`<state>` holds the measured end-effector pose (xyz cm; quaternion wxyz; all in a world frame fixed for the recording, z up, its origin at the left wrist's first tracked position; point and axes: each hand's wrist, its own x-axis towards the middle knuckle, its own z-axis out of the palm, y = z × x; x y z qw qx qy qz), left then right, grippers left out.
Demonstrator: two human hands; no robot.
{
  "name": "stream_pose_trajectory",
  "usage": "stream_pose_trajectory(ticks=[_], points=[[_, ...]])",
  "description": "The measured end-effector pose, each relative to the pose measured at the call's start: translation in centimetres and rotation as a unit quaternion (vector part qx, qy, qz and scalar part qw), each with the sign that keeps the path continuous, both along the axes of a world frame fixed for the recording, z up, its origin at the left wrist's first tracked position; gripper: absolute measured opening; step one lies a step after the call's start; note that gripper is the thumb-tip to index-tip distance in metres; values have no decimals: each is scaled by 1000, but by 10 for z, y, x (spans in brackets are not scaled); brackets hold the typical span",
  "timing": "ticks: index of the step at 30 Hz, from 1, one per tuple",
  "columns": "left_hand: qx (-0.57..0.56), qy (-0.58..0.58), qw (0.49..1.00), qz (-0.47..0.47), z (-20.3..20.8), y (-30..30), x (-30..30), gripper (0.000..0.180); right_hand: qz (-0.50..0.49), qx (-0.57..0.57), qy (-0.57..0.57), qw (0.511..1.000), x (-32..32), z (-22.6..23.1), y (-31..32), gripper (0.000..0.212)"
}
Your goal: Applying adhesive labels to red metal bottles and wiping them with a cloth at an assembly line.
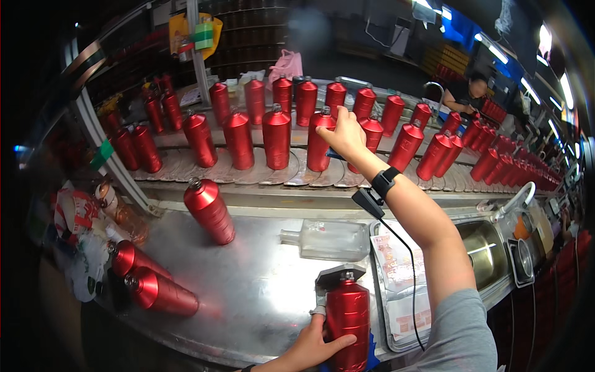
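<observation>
My left hand point(316, 345) is closed around a red metallic bottle point(348, 313) that stands upright at the table's near edge. The thumb lies across its front, while the other fingers are partly hidden behind it. A dark flat piece point(339, 274) shows behind that bottle's neck. Stretched out to the conveyor, my right hand point(344, 134) grips another red bottle point(318, 152) near its shoulder, among the upright bottles there. A black strap with a small device point(385, 181) and a cable is on my right wrist.
Two rows of red bottles line the conveyor point(291, 177). On the metal table point(260, 291) are a standing red bottle point(209, 211), two lying ones point(162, 292), a clear glass bottle point(333, 240) and a paper-lined tray point(406, 310). A sink point(483, 248) lies right; a person point(468, 93) sits beyond.
</observation>
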<state>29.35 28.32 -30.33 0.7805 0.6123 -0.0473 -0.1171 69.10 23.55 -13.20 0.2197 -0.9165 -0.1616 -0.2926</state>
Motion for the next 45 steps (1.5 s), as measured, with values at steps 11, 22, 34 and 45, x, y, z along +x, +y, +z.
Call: stream_pose_trajectory(ticks=[11,22,34,45], points=[[24,70,997,-1,18,2,-3,73,-118,8,146,982,59,-5,-23,90],[46,107,993,-19,31,10,-2,75,-132,8,138,982,73,-8,-87,81],[-70,107,991,-28,29,7,-3,71,-108,-22,34,993,-10,-1,-122,73],[8,98,995,-24,23,14,-3,87,243,-47,135,959,-130,23,23,75]])
